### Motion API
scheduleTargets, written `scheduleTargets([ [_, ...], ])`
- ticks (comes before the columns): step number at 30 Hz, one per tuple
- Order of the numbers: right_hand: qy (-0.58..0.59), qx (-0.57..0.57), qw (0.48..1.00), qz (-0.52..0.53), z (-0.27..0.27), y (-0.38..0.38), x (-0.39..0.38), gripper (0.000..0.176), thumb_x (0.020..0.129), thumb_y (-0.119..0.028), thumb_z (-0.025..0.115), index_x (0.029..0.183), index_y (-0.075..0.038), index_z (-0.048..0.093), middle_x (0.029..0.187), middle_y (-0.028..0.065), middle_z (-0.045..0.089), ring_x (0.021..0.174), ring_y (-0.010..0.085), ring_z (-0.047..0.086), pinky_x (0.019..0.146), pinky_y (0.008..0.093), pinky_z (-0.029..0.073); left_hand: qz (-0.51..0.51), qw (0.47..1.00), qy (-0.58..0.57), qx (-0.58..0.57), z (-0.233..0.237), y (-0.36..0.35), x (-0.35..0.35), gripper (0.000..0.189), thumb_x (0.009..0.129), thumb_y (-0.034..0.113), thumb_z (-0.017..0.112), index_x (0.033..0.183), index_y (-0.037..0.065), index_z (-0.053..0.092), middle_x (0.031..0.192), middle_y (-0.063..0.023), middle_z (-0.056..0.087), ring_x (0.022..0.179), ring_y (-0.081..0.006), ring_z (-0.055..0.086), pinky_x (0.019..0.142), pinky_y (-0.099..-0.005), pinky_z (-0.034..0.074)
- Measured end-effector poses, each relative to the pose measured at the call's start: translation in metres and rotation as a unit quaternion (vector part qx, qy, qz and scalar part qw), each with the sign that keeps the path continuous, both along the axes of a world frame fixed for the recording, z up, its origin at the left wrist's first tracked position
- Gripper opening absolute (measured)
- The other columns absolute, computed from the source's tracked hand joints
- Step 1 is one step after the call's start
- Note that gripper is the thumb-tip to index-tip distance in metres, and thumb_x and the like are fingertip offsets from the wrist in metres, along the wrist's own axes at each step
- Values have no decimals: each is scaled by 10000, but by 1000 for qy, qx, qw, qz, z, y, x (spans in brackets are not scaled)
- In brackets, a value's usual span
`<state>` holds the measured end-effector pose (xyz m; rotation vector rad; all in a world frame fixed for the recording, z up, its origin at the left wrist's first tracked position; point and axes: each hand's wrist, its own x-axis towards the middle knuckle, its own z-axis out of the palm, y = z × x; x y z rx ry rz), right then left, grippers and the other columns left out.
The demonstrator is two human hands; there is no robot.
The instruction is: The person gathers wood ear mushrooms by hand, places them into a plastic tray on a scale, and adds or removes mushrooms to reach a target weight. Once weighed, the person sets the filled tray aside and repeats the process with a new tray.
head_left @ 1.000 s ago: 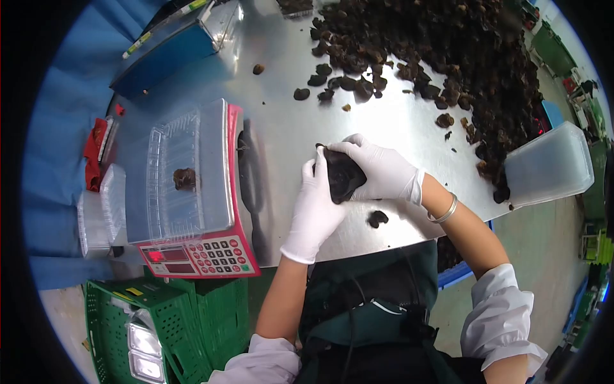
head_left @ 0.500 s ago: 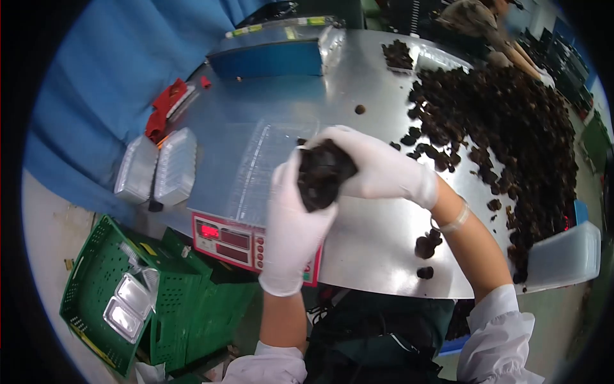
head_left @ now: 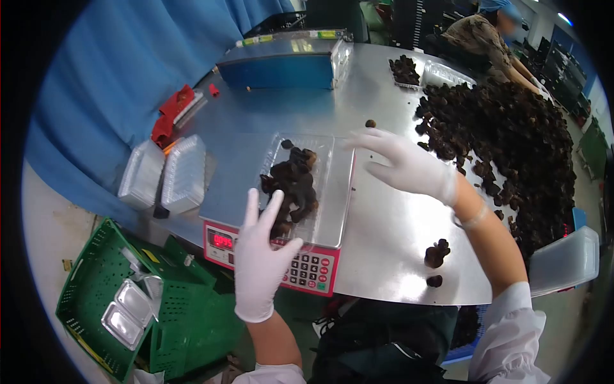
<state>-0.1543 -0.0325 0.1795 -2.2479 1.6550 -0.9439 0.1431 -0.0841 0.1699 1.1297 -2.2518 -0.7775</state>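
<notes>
1. One steel table (head_left: 384, 256), smooth and reflective, bears the scale (head_left: 268, 253) at its near left edge. A blue curtain (head_left: 96, 96) hangs left of the scale. Another person (head_left: 480, 35) works at the far end, well beyond the scale.
2. A broad heap (head_left: 511, 141) of dark fungus covers the table right of the scale.
3. A green crate (head_left: 115, 301) stands on the floor, below and left of the scale.
4. Stacked empty trays (head_left: 166, 173) lie just left of the scale.
5. A clear tray (head_left: 326, 160) rests on the scale's pan. It looks thin and flexible, best lifted by its rim at both ends.
6. Dark fungus pieces (head_left: 291, 185) lie piled in the tray on the scale. They appear light, soft and wrinkled, easily torn, and best gathered loosely rather than squeezed.
7. The right hand (head_left: 406, 166), gloved, is empty with fingers spread, just right of the scale. Whether a fingertip touches the tray's corner cannot be told.
8. The left hand (head_left: 259, 262), gloved, is empty and splayed over the scale's keypad.
9. A few loose pieces (head_left: 437, 253) lie right of the scale.
</notes>
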Motion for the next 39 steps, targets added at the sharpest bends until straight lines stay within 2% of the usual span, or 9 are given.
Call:
scheduleTargets([
  [6, -34, 231, 960, -155, -30, 136, -36, 368, 924, -59, 594, 1291, -54, 615, 1218, 160, 659, 1111, 304, 628, 1033, 406, 485, 57, 987, 93, -117, -9, 13, -2, 671, 740, -26, 764, 1381, 107, 617, 1513, -188, 482, 1350, -326, 511, 1113, -416, 395],
  [9, -67, 239, 950, -189, -59, 183, -45, 355, 955, -109, 583, 1296, -12, 600, 1219, 166, 667, 1130, 311, 624, 1044, 405, 458, 39, 935, 296, -194, -37, 41, -27, 469, 685, -71, 794, 1136, 20, 702, 1140, -139, 620, 1024, -276, 614, 878, -381, 520],
  [12, -8, 293, 935, -198, -76, 199, -35, 602, 906, -347, 691, 1386, -22, 529, 1382, 233, 538, 1347, 385, 456, 1140, 464, 359, -121, 929, 279, -212, -62, 75, -57, 353, 730, -52, 802, 1039, 111, 752, 965, -43, 623, 822, -205, 605, 714, -300, 494],
  [14, 41, 263, 945, -193, -93, 209, -11, 945, 769, -511, 800, 1489, -30, 422, 1465, 302, 422, 1361, 467, 403, 1168, 497, 325, -207, 928, 283, -124, -91, 90, -80, 343, 781, -26, 774, 1097, 106, 750, 1013, -67, 648, 846, -213, 643, 722, -313, 521],
  [17, 199, 248, 937, -144, -99, 210, 19, 950, 804, -594, 718, 1523, -73, 384, 1525, 228, 388, 1351, 438, 425, 1135, 494, 372, -222, 942, 246, 55, -131, 102, -97, 334, 787, -16, 759, 1109, 72, 734, 1092, -99, 663, 1023, -268, 637, 929, -362, 514],
  [23, 41, 75, 962, -258, -149, 205, -20, 121, 863, -144, 716, 921, -73, 637, 893, 102, 630, 795, 247, 639, 730, 372, 519, -217, 968, -30, -125, -153, 92, -111, 666, 876, 369, 701, 1462, 117, 509, 1486, -188, 456, 1431, -397, 356, 1216, -558, 188],
  [27, -212, -45, 913, -344, -137, 145, -16, 66, 911, 38, 612, 897, -27, 610, 853, 58, 584, 711, 143, 542, 676, 258, 456, -229, 952, -138, -150, -170, 109, -130, 959, 895, 605, 575, 1554, -26, 282, 1576, -293, 288, 1503, -438, 215, 1229, -595, 81],
  [34, 22, -272, 960, -66, -12, -14, 90, 144, 844, -138, 704, 979, -102, 669, 967, 66, 634, 870, 269, 653, 719, 375, 542, -451, 849, -256, -105, -162, 183, -183, 905, 951, 696, 383, 1499, -23, 409, 1536, -234, 418, 1490, -400, 263, 1234, -561, 69],
  [39, 64, -130, 989, 40, -20, -74, 111, 280, 928, -229, 656, 1158, -68, 667, 1224, 183, 620, 1135, 362, 590, 974, 415, 487, -525, 827, -201, -17, -124, 177, -169, 855, 952, 663, 421, 1453, -27, 477, 1499, -195, 480, 1442, -379, 354, 1234, -534, 109],
])
